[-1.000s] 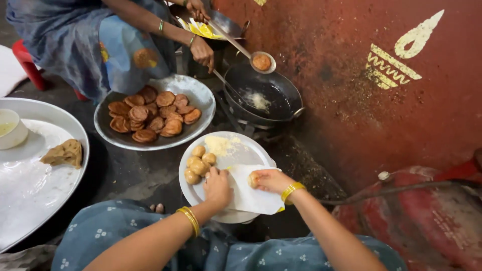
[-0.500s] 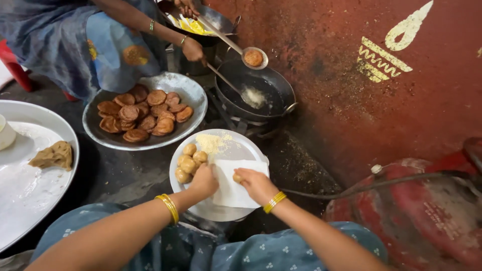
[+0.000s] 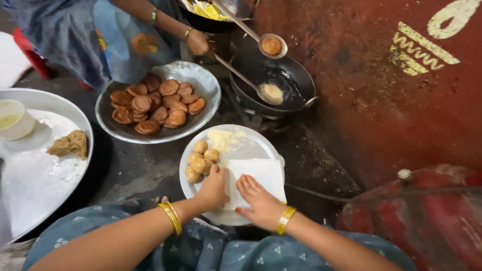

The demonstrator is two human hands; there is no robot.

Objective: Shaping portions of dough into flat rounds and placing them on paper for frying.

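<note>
Your left hand (image 3: 213, 189) and right hand (image 3: 258, 200), fingers flat, gripping nothing, press white sheet (image 3: 261, 175) on steel plate (image 3: 251, 145), seemingly flattening; dough balls (image 3: 201, 160) wait at 10 o'clock.

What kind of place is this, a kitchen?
Probably a floor-level cooking spot, maybe a snack stall: a black frying pan on a burner, a bowl of fried brown discs, and dough balls on a plate.

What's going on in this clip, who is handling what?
The person's left hand and right hand press flat on a white sheet lying on a round metal plate, beside dough balls. Opposite, another person's hand holds a ladle over a black frying pan, near a dish of fried rounds.
</note>
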